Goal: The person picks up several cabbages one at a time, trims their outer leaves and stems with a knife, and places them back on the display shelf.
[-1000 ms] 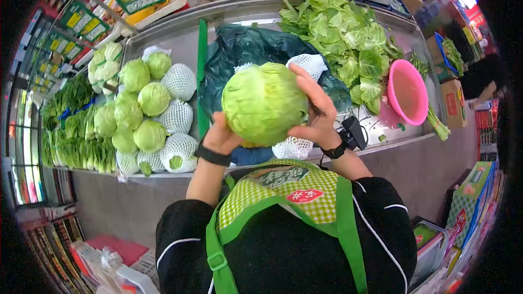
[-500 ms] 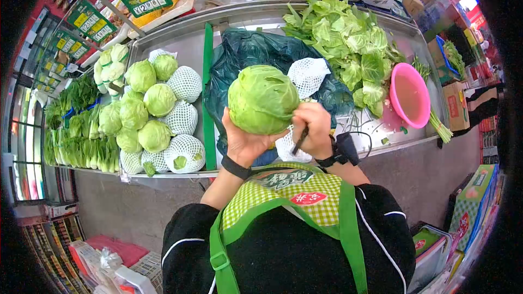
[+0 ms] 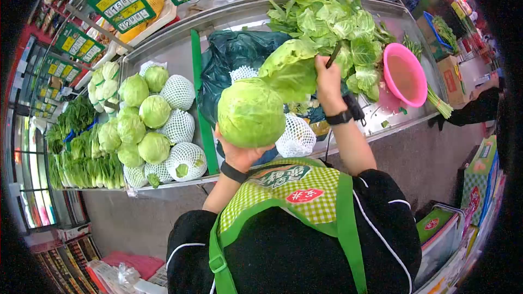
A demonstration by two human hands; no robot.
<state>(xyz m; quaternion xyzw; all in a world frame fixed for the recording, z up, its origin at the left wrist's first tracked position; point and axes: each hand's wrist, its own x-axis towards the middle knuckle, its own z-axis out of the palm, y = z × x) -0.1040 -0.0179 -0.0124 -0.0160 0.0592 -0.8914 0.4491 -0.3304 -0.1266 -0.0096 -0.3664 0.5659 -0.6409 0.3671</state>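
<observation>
My left hand (image 3: 238,155) cups a round green cabbage (image 3: 251,113) from below, in front of my apron. A large outer cabbage leaf (image 3: 290,68) hangs from my right hand (image 3: 328,83), whose fingers are closed on its edge. That hand also grips a thin dark stick-like tool (image 3: 334,54), perhaps a knife; its kind is not clear. Beneath the leaf lie dark plastic bags (image 3: 226,54) and a cabbage in white foam netting (image 3: 296,137). Loose trimmed leaves (image 3: 338,19) are heaped beyond my right hand.
Left of a green divider (image 3: 196,92), several cabbages (image 3: 155,111) are stacked, some in foam nets. A pink basin (image 3: 405,75) of cloudy water stands at the right. Price signs (image 3: 121,2) hang over the far edge. Another person's arm (image 3: 474,98) shows at far right.
My right hand has pulled an outer leaf off to the right and away from the cabbage. My left hand still holds the cabbage, now slightly lower and further left. The view has shifted.
</observation>
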